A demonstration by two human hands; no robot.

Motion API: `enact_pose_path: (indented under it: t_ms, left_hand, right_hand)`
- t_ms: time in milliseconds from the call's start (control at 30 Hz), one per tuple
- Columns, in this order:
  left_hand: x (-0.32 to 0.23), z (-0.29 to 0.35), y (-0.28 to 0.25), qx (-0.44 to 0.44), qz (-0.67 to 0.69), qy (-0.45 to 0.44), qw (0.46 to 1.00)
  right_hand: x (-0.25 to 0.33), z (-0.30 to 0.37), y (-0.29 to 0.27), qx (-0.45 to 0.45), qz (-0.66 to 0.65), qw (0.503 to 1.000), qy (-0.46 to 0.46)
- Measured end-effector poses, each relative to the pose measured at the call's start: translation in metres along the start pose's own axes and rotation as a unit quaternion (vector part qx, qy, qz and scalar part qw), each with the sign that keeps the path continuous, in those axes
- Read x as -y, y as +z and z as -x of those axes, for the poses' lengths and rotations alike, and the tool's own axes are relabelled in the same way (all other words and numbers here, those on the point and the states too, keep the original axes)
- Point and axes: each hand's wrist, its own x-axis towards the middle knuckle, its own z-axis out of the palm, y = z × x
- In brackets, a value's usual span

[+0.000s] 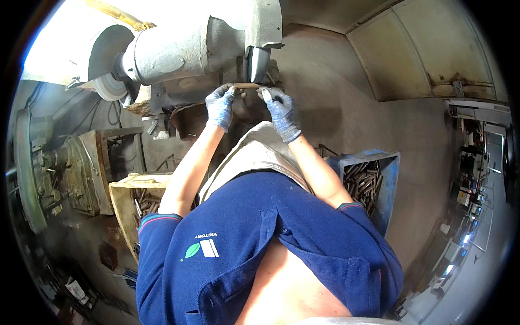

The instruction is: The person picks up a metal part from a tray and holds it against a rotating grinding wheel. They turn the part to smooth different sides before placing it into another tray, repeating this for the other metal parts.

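Both my hands wear blue work gloves with greyish fingertips. Between them a thin, brownish metal rod (pixel 247 85) lies sideways, just below the wheel (pixel 259 65) of a bench grinder (pixel 170 51). My left hand (pixel 221 105) pinches the rod's left end. Its right end sits in the fingers of my right hand (pixel 279 111). The rod is at the wheel's lower edge; whether it touches cannot be made out. A second, white grinding wheel (pixel 110 86) shows at the grinder's left end.
A yellowish crate (pixel 123 203) with metal pieces stands left of me, a blue crate (pixel 391 187) of similar pieces to my right. An old green machine (pixel 67 173) is at far left. Metal panels (pixel 417 46) stand at upper right. Pale cloth (pixel 260 146) covers my lap.
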Motion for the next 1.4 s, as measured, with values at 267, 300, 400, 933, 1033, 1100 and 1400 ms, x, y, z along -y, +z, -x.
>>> enact_pose_path:
  t_ms: [267, 300, 400, 933, 1033, 1100, 1400]
  left_hand:
    - [0.004, -0.009, 0.0, 0.0, -0.032, 0.005, 0.999]
    - [0.008, -0.01, 0.005, 0.006, -0.032, -0.002, 0.999]
    - [0.017, -0.01, 0.022, 0.006, -0.03, -0.007, 1.0]
    - [-0.019, -0.011, -0.02, -0.036, -0.125, 0.019, 0.991]
    - [-0.028, 0.001, -0.025, -0.005, -0.088, 0.035, 0.995]
    - [-0.038, 0.02, -0.024, -0.004, -0.096, 0.037, 0.995]
    - [-0.075, 0.076, -0.013, 0.109, -0.044, 0.047, 0.992]
  right_hand:
    - [-0.022, -0.004, -0.003, -0.019, -0.045, 0.999, 0.015]
    - [-0.019, -0.004, -0.008, -0.027, -0.052, 0.998, 0.026]
    - [-0.01, -0.003, -0.022, -0.045, -0.039, 0.997, 0.045]
    - [-0.003, -0.002, 0.031, -0.012, -0.251, 0.958, 0.142]
    - [-0.008, 0.005, 0.027, 0.019, -0.185, 0.979, 0.085]
    - [-0.017, 0.014, 0.018, 0.045, -0.02, 0.997, -0.052]
    - [0.068, 0.045, -0.001, 0.102, 0.168, 0.933, -0.301]
